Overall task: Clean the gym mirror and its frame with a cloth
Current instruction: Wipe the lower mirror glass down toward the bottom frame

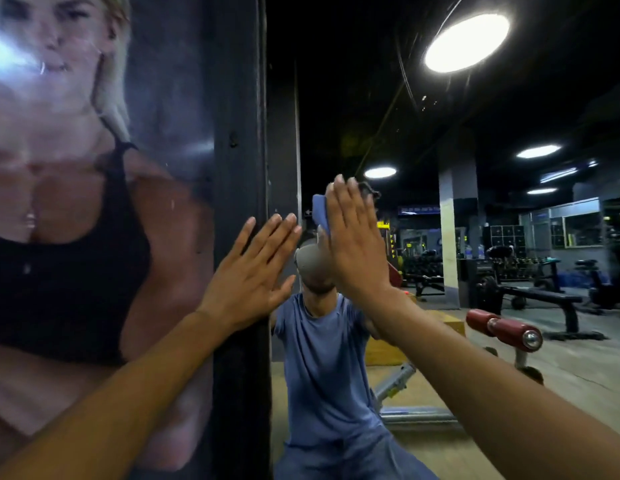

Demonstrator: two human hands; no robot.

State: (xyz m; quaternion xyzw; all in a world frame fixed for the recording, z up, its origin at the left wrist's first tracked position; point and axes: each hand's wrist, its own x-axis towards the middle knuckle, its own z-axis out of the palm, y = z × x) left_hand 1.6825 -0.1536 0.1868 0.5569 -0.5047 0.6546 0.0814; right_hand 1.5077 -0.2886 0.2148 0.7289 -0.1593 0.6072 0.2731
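The gym mirror [440, 306] fills the right half of the view, edged on its left by a dark vertical frame [242, 133]. My right hand [357, 244] is flat against the glass with its fingers pointing up, pressing a blue cloth [320, 213] whose edge sticks out left of the fingers. My left hand [253, 271] lies flat with spread fingers on the dark frame at about the same height, holding nothing. The mirror reflects a person in a blue shirt right behind my hands.
A glossy poster of a person in a black top [76, 220] covers the wall left of the frame. The mirror reflects weight benches, red roller pads [505, 329], a pillar [452, 237] and round ceiling lights [467, 41].
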